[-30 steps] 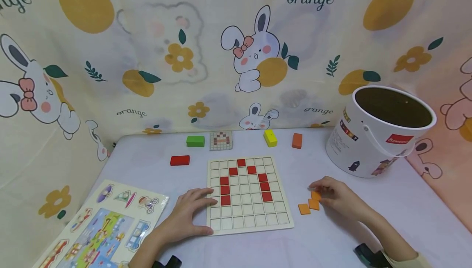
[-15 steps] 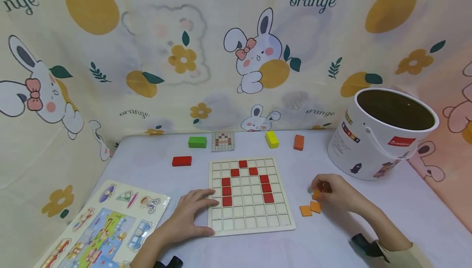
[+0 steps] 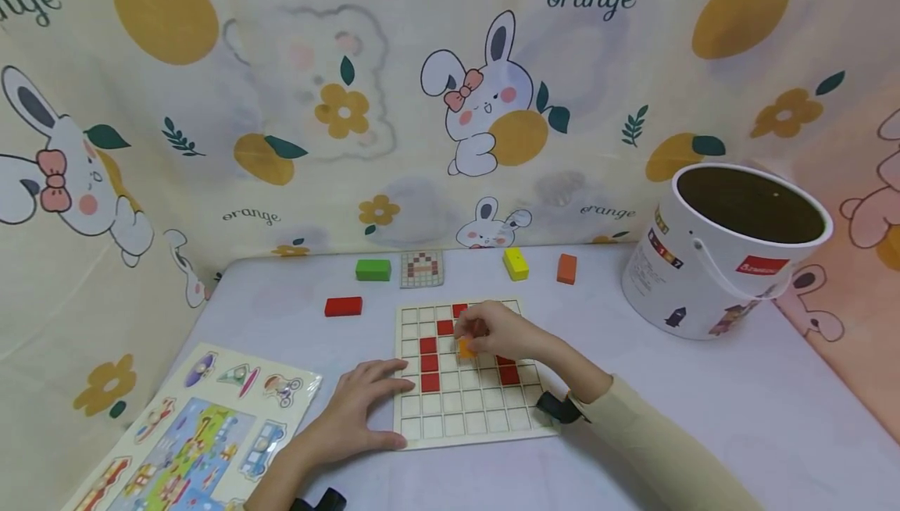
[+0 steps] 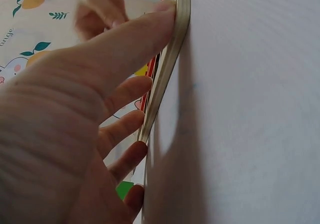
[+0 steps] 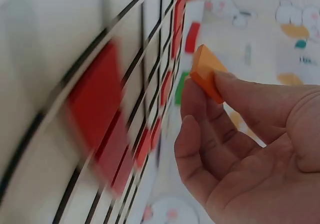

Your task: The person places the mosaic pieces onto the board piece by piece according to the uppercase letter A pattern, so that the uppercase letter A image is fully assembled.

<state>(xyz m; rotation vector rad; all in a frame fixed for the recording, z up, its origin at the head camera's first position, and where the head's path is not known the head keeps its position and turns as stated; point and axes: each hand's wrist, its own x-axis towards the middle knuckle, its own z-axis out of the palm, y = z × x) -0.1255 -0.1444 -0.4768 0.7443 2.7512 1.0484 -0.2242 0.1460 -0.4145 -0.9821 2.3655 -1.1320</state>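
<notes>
A pale grid board (image 3: 471,421) lies on the table, with several red square tiles (image 3: 430,363) set in its cells in an arch. My right hand (image 3: 501,330) is over the upper middle of the board, pinching an orange square tile (image 5: 207,72) between thumb and fingertips. In the right wrist view the tile is tilted and apart from the grid. My left hand (image 3: 355,408) lies at the board's left side, fingers spread. Its thumb and fingertips touch the board's edge (image 4: 175,43) in the left wrist view. The right hand covers some red tiles.
Behind the board are a green block (image 3: 373,269), a small pattern card (image 3: 422,269), a yellow block (image 3: 516,264) and an orange-red block (image 3: 566,269). A red block (image 3: 343,306) lies left of them. A white bucket (image 3: 675,284) stands right; a picture puzzle board (image 3: 298,390) lies left.
My right hand has picked up an orange tile from the small group on the right and carried it left over the board. The forearm now covers that spot. The left hand stays put.
</notes>
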